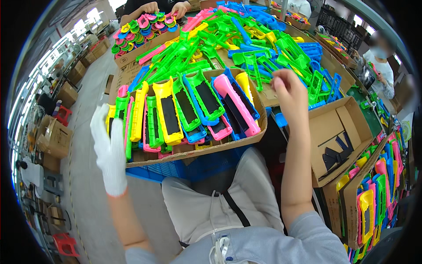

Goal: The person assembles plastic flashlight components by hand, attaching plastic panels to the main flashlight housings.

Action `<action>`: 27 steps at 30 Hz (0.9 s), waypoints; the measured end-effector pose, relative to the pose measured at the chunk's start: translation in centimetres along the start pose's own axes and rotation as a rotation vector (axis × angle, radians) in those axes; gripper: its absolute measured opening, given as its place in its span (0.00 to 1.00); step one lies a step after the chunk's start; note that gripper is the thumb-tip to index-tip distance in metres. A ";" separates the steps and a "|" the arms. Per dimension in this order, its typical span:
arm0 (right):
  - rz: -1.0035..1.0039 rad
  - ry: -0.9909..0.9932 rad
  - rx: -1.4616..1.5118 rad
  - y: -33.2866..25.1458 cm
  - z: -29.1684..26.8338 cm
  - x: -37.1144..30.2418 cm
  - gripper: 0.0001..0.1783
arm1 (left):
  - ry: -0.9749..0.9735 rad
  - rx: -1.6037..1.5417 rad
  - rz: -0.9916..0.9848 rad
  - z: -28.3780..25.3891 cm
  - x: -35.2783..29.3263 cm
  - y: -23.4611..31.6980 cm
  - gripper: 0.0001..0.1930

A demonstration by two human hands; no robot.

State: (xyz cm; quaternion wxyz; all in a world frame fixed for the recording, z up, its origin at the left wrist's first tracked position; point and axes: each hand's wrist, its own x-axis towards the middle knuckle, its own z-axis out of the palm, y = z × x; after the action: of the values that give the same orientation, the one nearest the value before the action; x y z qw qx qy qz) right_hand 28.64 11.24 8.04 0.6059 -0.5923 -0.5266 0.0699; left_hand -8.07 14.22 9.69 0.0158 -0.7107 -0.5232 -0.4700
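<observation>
My left hand (110, 154), in a white knitted glove, is at the left end of a cardboard box (198, 152). Its fingers are stretched out and the thumb stands apart, beside a yellow plastic piece (111, 115). Rows of long plastic handle-like pieces stand in the box, among them a pink one (237, 105) and a yellow one with a black strip (168, 115). My bare right hand (290, 90) is raised beyond the box's right corner, near loose green frames (253, 68). Its fingers are curled together; whatever they hold, if anything, is hidden.
A smaller carton (314, 169) with black strips (337, 152) stands at my right, above a box of finished-looking coloured pieces (367, 211). A blue crate (176, 170) sits under the front box. Across the heap, another person's hands (179, 9) handle small coloured parts (143, 31).
</observation>
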 end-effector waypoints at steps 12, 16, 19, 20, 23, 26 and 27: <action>0.020 -0.471 -0.324 8.3 5.6 5.4 0.16 | 0.092 -0.509 -0.317 -4.2 -12.3 1.4 0.16; 0.028 -0.579 -0.507 9.3 6.3 8.5 0.14 | 0.189 -0.471 -0.523 -4.4 -13.0 0.5 0.13; -0.138 -0.648 -0.807 6.2 6.2 13.7 0.12 | 0.177 -0.499 -0.588 -3.6 -13.6 -0.3 0.12; -0.199 -0.639 -0.903 4.5 7.2 15.1 0.12 | 0.188 -0.534 -0.612 -3.4 -13.8 -0.6 0.12; -0.367 -0.659 -1.071 -0.4 13.5 16.8 0.13 | 0.207 -0.450 -0.684 -2.8 -14.6 -2.1 0.10; -0.667 -0.877 -1.046 -2.5 21.4 17.3 0.13 | 0.241 -0.458 -0.862 -2.0 -14.7 -2.5 0.10; -0.735 -0.972 -1.007 -3.7 24.0 17.0 0.14 | 0.262 -0.446 -0.887 -2.0 -14.9 -3.1 0.10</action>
State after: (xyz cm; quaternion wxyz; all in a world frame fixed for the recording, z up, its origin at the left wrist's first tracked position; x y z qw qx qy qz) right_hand 16.78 37.71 14.23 -0.0486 -0.4866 -0.8625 -0.1305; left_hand -11.89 3.71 -0.88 -0.2716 -0.3418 -0.6550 -0.6167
